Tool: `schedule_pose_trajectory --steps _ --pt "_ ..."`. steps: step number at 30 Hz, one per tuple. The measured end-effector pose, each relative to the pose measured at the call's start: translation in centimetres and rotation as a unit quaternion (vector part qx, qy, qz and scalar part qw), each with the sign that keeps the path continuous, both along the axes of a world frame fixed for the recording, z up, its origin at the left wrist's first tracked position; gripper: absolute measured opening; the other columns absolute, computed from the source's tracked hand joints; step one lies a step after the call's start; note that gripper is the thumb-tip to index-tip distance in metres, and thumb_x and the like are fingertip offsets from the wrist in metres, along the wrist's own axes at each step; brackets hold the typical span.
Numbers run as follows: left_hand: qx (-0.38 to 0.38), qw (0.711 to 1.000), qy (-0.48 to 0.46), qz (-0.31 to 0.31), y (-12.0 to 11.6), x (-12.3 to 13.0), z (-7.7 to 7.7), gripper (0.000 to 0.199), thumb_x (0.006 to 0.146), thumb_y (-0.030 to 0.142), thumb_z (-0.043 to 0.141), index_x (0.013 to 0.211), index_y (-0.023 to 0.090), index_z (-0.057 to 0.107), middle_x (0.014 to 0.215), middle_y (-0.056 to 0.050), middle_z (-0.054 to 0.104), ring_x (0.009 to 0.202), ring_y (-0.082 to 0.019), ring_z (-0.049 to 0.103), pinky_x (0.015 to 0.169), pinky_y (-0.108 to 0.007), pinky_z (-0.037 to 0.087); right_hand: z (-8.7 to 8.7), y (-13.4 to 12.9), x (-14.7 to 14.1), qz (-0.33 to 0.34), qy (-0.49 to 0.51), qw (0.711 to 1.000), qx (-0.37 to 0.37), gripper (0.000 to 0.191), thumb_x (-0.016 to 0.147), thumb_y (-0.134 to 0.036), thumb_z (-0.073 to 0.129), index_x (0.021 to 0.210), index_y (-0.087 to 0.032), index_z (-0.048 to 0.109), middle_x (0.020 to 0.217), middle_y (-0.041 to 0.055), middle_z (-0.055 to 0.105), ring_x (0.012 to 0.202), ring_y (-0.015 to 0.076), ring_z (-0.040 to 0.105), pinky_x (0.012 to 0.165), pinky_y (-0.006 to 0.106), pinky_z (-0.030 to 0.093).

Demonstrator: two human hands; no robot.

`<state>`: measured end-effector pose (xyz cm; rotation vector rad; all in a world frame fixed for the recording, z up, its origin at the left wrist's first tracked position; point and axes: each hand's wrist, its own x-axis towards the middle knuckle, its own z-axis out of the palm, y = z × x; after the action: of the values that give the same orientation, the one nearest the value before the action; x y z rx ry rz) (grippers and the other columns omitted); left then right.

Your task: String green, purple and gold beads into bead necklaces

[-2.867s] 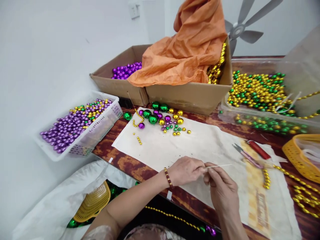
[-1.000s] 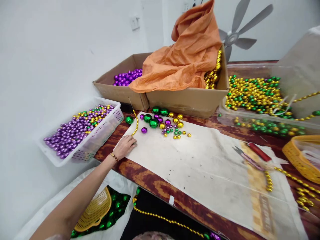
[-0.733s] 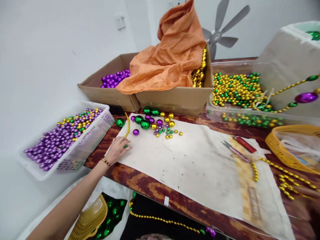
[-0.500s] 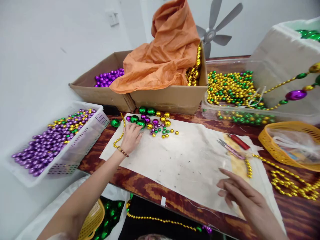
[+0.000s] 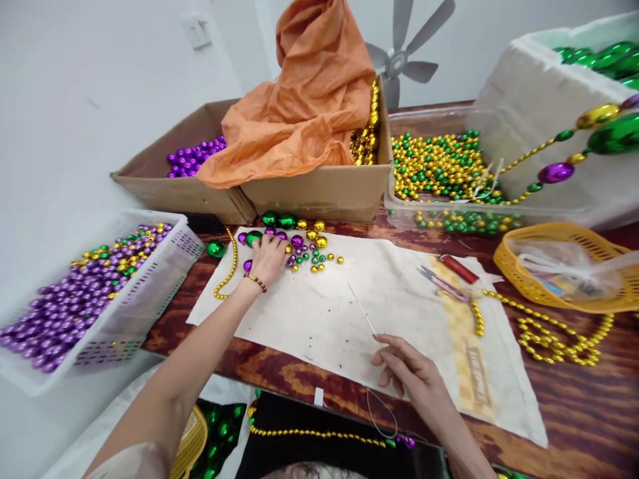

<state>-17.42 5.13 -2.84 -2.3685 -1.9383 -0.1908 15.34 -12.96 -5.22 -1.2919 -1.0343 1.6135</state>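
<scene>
My left hand (image 5: 269, 259) reaches over a loose pile of shiny beads on a white cloth (image 5: 389, 259). Its fingers are apart and point down among the beads; their tips are partly hidden. Close to them lie a large green bead (image 5: 253, 238), a purple bead (image 5: 297, 241) and a gold bead (image 5: 321, 242). In my right hand (image 5: 407, 369), a long thin needle (image 5: 360, 305) is pinched between thumb and fingers, pointing up and left over the cloth. A pale thread loop (image 5: 382, 419) hangs below that hand. Along the table's front edge, a strand of gold beads (image 5: 319, 434) stretches across my lap.
A white basket (image 5: 140, 299) of purple beads stands left. Behind are a cardboard box (image 5: 319, 193) with orange cloth (image 5: 294, 126) and a clear bin (image 5: 449, 213) of beads. On the right are snips (image 5: 444, 285), a red-handled tool (image 5: 458, 269), a gold chain (image 5: 559, 339) and a yellow basket (image 5: 519, 266).
My right hand has moved left over the cloth, and the needle now shows clearly in it. My left hand has shifted slightly right among the beads. The whole view has turned a little.
</scene>
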Motion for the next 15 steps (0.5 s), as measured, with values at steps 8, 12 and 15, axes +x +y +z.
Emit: schedule_pose_trajectory --steps 8,12,15 --pt "-0.005 0.822 -0.568 0.042 -3.5 1.5 1.9 0.031 0.085 0.037 0.069 0.111 0.020 0.066 0.112 -0.009 0.068 0.107 -0.026 0.062 0.101 -0.050 0.047 0.3 0.0 -1.9 -0.028 0.006 1.000 -0.006 0.045 0.078 -0.060 0.075 0.089 -0.017 0.067 0.073 0.0076 0.073 0.051 0.0169 0.065 0.040 0.021 0.034" --pt "-0.179 0.569 -0.802 0.035 -7.4 4.1 2.8 0.031 0.085 0.031 0.073 0.115 0.022 0.069 0.106 -0.005 0.070 0.098 -0.018 0.067 0.093 -0.039 0.054 0.8 -0.2 -3.3 -0.010 0.010 0.999 0.046 0.037 0.087 -0.055 0.069 0.090 -0.018 0.066 0.067 0.0023 0.069 0.051 0.0142 0.063 0.049 0.024 0.045" --pt "-0.204 0.488 -0.847 0.051 -9.4 5.6 2.6 0.035 0.086 0.029 0.073 0.120 0.023 0.071 0.103 -0.004 0.071 0.095 -0.015 0.067 0.084 -0.029 0.054 0.5 -0.5 -4.1 0.011 0.005 0.998 0.066 0.034 0.092 -0.053 0.063 0.092 -0.019 0.063 0.068 0.0011 0.069 0.051 0.0135 0.063 0.054 0.025 0.049"
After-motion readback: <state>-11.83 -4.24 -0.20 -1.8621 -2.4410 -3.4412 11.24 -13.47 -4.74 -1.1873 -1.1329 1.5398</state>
